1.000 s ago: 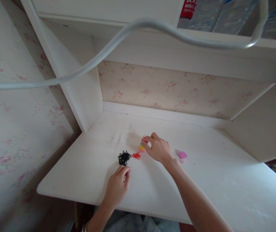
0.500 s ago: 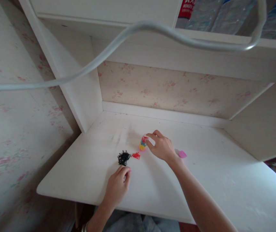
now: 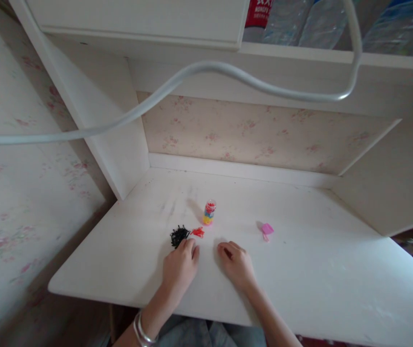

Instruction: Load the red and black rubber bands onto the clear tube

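My left hand [image 3: 180, 266] rests on the white desk [image 3: 300, 274], its fingertips at a small black pile of tiny bands [image 3: 178, 235] and a little red pile [image 3: 197, 232]. The fingers are held together and slightly curled, with nothing visibly held. My right hand [image 3: 237, 263] lies beside it on the desk, fingers curled down and apart from any object. A small clear tube [image 3: 209, 212] with red, blue and yellow layers stands upright beyond both hands. A pink lid [image 3: 266, 229] lies to the right of the tube.
A grey cable [image 3: 192, 72] hangs across the view in front of the shelf. Water bottles [image 3: 300, 21] stand on the upper shelf. Floral wallpaper covers the back and left wall. White side panels enclose the desk nook on both sides.
My right hand let go of the layered tube and drew back toward me onto the desk. My left hand slid forward up to the black pile. The tube now stands alone.
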`<state>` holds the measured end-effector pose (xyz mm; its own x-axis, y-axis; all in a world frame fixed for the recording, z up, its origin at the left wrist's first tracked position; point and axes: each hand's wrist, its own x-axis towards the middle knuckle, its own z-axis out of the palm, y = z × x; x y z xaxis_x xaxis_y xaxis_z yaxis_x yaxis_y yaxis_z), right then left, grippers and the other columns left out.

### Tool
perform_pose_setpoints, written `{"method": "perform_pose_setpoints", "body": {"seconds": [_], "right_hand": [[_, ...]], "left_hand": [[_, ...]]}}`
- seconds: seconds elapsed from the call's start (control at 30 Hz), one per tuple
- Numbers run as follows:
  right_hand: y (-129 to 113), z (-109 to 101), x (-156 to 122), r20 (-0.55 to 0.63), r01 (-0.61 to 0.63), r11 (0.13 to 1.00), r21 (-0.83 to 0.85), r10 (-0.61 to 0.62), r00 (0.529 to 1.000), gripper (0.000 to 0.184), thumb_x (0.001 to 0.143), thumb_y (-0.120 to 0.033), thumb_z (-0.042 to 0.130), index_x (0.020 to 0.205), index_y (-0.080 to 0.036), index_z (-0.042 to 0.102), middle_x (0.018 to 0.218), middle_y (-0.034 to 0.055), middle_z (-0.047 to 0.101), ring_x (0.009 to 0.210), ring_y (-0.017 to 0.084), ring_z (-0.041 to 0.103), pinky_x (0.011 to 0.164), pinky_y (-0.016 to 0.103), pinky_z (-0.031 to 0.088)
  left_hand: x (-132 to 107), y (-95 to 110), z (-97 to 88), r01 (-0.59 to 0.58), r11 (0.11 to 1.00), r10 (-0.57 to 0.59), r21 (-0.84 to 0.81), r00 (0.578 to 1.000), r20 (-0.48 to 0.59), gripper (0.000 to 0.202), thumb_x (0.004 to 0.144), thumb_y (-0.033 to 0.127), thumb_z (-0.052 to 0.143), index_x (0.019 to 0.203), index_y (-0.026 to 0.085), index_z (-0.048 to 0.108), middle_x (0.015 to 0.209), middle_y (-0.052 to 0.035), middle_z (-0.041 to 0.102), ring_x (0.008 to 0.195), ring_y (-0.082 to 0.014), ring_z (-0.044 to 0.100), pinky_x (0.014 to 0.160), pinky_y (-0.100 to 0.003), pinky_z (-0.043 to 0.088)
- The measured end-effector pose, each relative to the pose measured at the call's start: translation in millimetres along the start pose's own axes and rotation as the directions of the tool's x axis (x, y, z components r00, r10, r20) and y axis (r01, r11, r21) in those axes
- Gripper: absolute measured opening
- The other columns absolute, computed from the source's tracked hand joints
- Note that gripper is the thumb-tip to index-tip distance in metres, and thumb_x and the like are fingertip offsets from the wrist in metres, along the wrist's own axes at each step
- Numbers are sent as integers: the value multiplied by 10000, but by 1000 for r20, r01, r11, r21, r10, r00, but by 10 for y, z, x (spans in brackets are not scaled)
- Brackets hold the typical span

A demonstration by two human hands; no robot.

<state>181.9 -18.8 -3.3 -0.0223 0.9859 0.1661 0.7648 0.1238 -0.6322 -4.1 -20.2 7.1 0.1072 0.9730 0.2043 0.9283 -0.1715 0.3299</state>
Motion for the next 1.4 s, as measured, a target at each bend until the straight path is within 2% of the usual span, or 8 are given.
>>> {"method": "perform_pose_setpoints", "body": {"seconds": [0.17, 0.33, 0.63, 0.87, 1.03, 1.17, 1.27, 1.4], "right_hand": [[19, 40, -83, 15, 31, 998, -62, -30, 999, 307, 916, -294, 379, 875, -246, 679, 797, 23, 647, 718, 139, 595, 654, 212, 416], [56, 49, -73, 32, 70, 993, -93, -68, 997, 276, 909, -260, 406, 865, -232, 677, 803, 24, 645, 755, 131, 592, 680, 197, 391], [90, 43, -63, 31, 97, 994, -52, -96, 995, 250, 906, -239, 420, 859, -235, 665, 791, 8, 633, 739, 119, 580, 665, 192, 363], [102, 50, -68, 18, 103, 991, -82, -102, 995, 248, 902, -248, 425, 844, -241, 666, 762, -2, 626, 716, 112, 568, 640, 193, 340], [98, 42, -69, 27, 100, 991, -86, -98, 995, 241, 906, -254, 427, 851, -247, 662, 777, -6, 628, 727, 115, 573, 635, 198, 338], [96, 31, -70, 27, 99, 991, -93, -97, 995, 235, 911, -253, 427, 846, -252, 653, 778, -13, 626, 728, 116, 571, 634, 200, 336], [97, 30, -69, 26, 103, 990, -97, -101, 995, 241, 912, -252, 424, 839, -250, 653, 770, -11, 625, 729, 117, 571, 636, 201, 334], [94, 38, -67, 28, 108, 989, -99, -106, 994, 255, 912, -248, 414, 850, -250, 661, 770, -7, 630, 731, 115, 574, 643, 199, 337]], "left_hand": [[211, 148, 48, -22, 994, 28, 103, 998, -51, 273, 904, 367, 408, 998, 193, 596, 906, -80, 659, 710, -197, 648, 531, -246, 392], [347, 215, 129, 20, 980, -17, 200, 1000, -14, 351, 933, 338, 317, 906, 153, 614, 860, -89, 652, 701, -208, 647, 527, -264, 418], [310, 151, 149, -59, 965, 55, 257, 998, 22, 316, 928, 185, 279, 990, 182, 589, 931, -71, 650, 717, -193, 648, 538, -279, 439], [322, 109, 154, -87, 971, 89, 223, 996, 0, 276, 938, 223, 312, 1003, 208, 580, 951, -54, 655, 747, -187, 647, 551, -265, 430], [347, 109, 142, -62, 989, 69, 132, 997, -46, 244, 937, 224, 335, 988, 218, 573, 934, -42, 662, 760, -177, 645, 573, -250, 425], [418, 96, 99, -54, 995, 48, -82, 995, -82, 246, 940, 246, 342, 946, 201, 584, 908, -40, 669, 785, -162, 640, 666, -250, 450], [495, 85, 39, -78, 949, 52, -306, 995, -90, 259, 937, 297, 363, 937, 197, 602, 898, -44, 677, 796, -157, 633, 720, -258, 462], [602, 110, -109, -90, 874, 30, -478, 991, -132, 260, 924, 354, 406, 966, 203, 614, 886, -31, 680, 724, -132, 615, 667, -239, 462]]}}
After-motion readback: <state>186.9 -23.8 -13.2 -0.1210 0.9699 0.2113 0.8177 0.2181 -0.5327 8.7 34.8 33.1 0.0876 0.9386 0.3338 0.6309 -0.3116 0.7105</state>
